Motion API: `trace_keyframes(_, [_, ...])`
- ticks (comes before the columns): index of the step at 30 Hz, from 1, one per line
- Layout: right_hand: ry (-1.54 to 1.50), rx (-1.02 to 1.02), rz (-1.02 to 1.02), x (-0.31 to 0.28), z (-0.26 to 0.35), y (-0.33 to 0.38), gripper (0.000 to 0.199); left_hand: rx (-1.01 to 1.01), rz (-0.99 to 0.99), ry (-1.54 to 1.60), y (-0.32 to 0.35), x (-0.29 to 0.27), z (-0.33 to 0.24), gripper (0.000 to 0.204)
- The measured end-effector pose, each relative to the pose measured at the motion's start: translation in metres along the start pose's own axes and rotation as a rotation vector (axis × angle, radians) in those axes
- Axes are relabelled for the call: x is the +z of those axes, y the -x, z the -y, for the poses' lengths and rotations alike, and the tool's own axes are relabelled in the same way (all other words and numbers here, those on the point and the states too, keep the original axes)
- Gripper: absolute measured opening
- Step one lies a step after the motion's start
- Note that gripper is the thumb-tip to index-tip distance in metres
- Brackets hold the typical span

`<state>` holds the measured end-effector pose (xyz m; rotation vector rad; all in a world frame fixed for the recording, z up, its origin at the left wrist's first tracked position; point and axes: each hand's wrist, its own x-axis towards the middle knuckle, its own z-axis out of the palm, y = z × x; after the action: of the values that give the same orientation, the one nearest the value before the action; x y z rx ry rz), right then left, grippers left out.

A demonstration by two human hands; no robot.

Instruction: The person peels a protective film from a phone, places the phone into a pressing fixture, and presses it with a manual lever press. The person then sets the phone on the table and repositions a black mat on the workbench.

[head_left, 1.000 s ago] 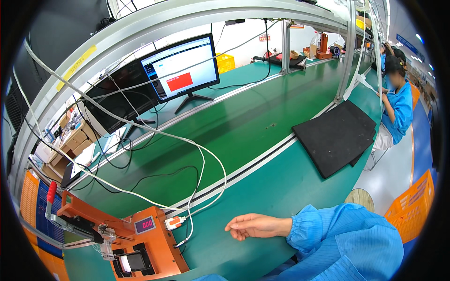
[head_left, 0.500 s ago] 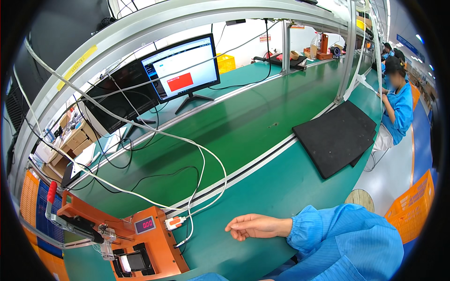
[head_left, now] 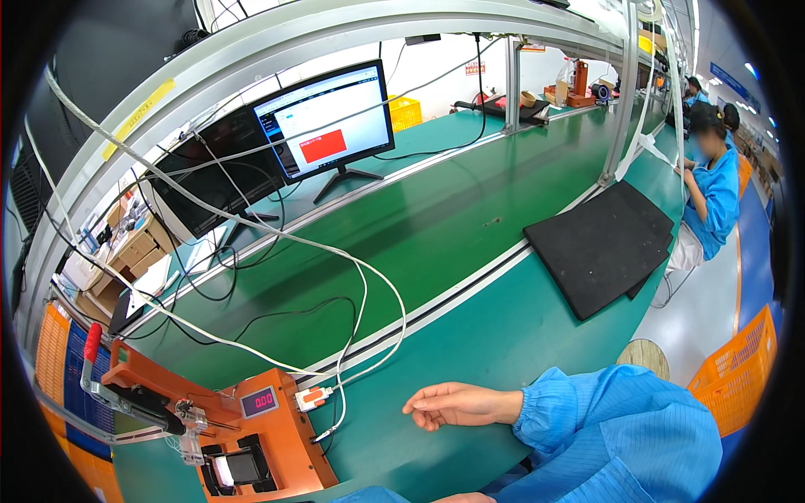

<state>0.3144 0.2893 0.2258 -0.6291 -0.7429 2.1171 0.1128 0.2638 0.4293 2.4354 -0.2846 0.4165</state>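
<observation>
More of left hand (head_left: pixel 466 498) shows at bottom edge; we can't tell its fingers. Right hand (head_left: pixel 461 404) unmoved, fingers (head_left: pixel 429 393) loosely curled, empty. Orange machine (head_left: pixel 293 448) untouched: work seems paused.

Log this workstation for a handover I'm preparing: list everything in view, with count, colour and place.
Fixture with display and lever: 1, orange, lower left
Seated piece: 1, dark, in the fixture's black holders
Monitors: 2, black, beyond the belt; one lit
Mats: 2, black, overlapping, right on the bench
Cables: several, white and black, left half
Belt: 1, green, centre
Bench: 1, teal, near side
Frame: 1, silver, overhead
Yellow crate: 1, behind the lit monitor
Orange crates: at least 2, far left and right
Co-workers: at least 2, blue clothing, upper right
Distant items: too small to count
Right hand: 1, bare, blue sleeve, over the bench, empty
Left hand: 1, barely showing, bottom edge
</observation>
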Motion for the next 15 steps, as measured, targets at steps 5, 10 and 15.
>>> trace_keyframes(5, [0.006,-0.001,-0.001,0.0,0.0,-0.001,0.029,-0.036,-0.08,-0.074,-0.003,-0.001,0.0,0.035])
trace_keyframes(10, [-0.001,0.001,0.0,-0.001,0.0,-0.001,0.029,-0.079,-0.179,-0.167,-0.009,-0.005,-0.001,0.038])
trace_keyframes(15, [0.001,-0.008,0.004,0.001,0.001,0.002,0.029,-0.126,-0.277,-0.254,-0.016,-0.009,-0.006,0.041])
